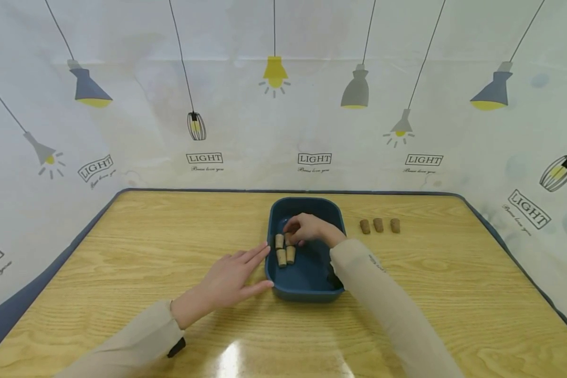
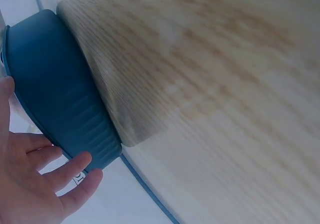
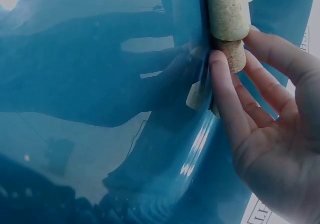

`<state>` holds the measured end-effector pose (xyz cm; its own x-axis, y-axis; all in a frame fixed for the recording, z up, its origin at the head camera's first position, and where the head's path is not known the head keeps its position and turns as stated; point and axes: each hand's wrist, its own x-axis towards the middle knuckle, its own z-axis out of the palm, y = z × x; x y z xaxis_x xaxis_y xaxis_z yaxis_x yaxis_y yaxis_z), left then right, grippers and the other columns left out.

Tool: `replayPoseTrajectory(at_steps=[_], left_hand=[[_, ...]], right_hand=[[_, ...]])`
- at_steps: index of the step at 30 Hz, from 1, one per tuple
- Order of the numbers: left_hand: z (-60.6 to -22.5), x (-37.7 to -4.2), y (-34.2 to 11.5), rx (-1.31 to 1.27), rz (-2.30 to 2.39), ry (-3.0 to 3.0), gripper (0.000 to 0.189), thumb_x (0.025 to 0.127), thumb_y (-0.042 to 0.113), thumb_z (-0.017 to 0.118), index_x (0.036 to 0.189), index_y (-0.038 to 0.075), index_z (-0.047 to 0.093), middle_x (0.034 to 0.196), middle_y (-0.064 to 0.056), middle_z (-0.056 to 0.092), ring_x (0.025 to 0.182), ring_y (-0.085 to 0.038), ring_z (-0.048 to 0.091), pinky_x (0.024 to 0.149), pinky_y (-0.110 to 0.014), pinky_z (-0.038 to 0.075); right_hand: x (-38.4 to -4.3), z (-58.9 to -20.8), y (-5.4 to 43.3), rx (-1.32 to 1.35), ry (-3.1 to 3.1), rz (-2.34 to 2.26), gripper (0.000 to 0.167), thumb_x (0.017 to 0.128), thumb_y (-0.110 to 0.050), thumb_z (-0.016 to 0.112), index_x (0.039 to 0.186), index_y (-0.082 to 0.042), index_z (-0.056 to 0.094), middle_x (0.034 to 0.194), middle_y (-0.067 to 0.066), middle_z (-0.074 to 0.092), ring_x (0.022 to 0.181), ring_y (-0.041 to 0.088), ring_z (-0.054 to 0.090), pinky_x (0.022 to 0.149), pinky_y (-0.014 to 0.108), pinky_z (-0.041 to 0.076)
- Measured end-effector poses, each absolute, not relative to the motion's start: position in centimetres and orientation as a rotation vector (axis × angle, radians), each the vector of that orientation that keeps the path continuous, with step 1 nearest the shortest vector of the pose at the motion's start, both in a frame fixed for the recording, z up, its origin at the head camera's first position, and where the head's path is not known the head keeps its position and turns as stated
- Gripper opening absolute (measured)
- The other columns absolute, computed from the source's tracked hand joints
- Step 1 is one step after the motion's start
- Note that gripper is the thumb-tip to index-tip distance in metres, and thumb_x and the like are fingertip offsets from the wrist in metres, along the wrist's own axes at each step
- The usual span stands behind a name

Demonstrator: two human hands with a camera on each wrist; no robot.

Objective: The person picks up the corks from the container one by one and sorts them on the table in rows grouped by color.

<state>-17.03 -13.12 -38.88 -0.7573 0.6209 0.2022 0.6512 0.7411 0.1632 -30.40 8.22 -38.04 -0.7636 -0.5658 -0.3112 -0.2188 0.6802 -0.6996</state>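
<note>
A deep blue bin (image 1: pixel 307 296) with rounded corners stands on the table. My right hand (image 1: pixel 310 229) reaches into it and pinches a cork (image 3: pixel 232 57) between thumb and fingers, near the bin's left wall. Beside that one, several tapered corks (image 1: pixel 282 258) stand close together in two short rows. With fingers stretched out, my left hand (image 1: pixel 229 278) touches the bin's left side from outside. The left wrist view shows those fingers spread along the bin's ribbed outer wall (image 2: pixel 60 78). My right hand partly covers the pinched cork in the head view.
To the right of the bin, three brown corks (image 1: pixel 378 225) stand in a row on the wooden table (image 1: pixel 146 236). A pale curtain (image 1: pixel 245 115) printed with hanging lamps closes off the back and sides. Black pieces show at both wrists.
</note>
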Motion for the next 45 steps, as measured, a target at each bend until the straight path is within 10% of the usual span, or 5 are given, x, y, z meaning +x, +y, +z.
replayPoseTrajectory(at_steps=[21,45], left_hand=[[-38.9,-17.0,-13.0,-1.022,-0.360,-2.807,0.071,0.086,0.059,0.035,0.139,0.010,0.031,0.140,-0.004,0.030,0.109,-0.029,0.047,0.082,-0.047,0.039],[-38.8,-16.9,-13.0,-1.031,-0.315,-2.787,0.071,0.086,0.057,0.039,0.137,0.009,0.033,0.139,-0.005,0.031,0.106,-0.029,0.049,0.077,-0.045,0.042]], right_hand=[[-30.5,-38.2,7.8,-0.658,2.505,-0.663,0.034,0.077,-0.008,0.066,0.110,-0.008,0.060,0.102,0.002,0.051,0.075,0.013,0.054,0.066,0.025,0.045],[-31.2,-32.8,9.6,-0.800,2.554,-0.704,0.041,0.082,-0.009,0.060,0.121,-0.002,0.053,0.115,0.011,0.053,0.103,0.024,0.048,0.081,0.034,0.041]])
